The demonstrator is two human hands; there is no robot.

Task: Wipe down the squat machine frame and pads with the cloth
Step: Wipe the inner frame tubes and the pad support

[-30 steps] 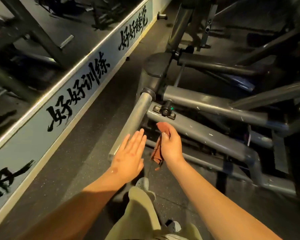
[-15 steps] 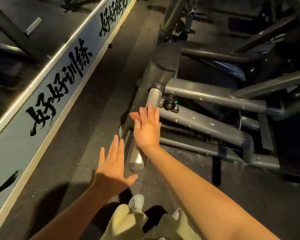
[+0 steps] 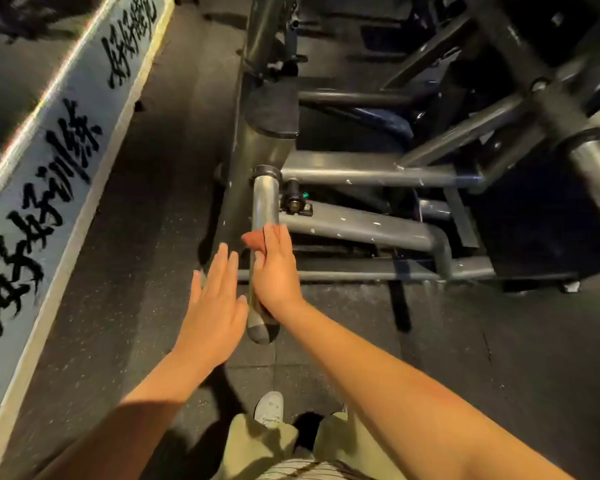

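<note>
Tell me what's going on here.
A person is wiping down a squat machine frame. The right hand presses a reddish cloth against the bare steel bar at its near corner, fingers straight. The left hand hovers open beside that bar, holding nothing. The cloth sits partway along the bar, below its dark collar.

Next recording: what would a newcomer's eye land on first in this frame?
At centre, the right hand presses a small reddish-brown cloth flat against the shiny silver steel tube of the grey squat machine frame. The left hand hovers open, fingers straight, just left of that tube. Along the left edge runs a pale wall banner with bold black brush characters.
</note>
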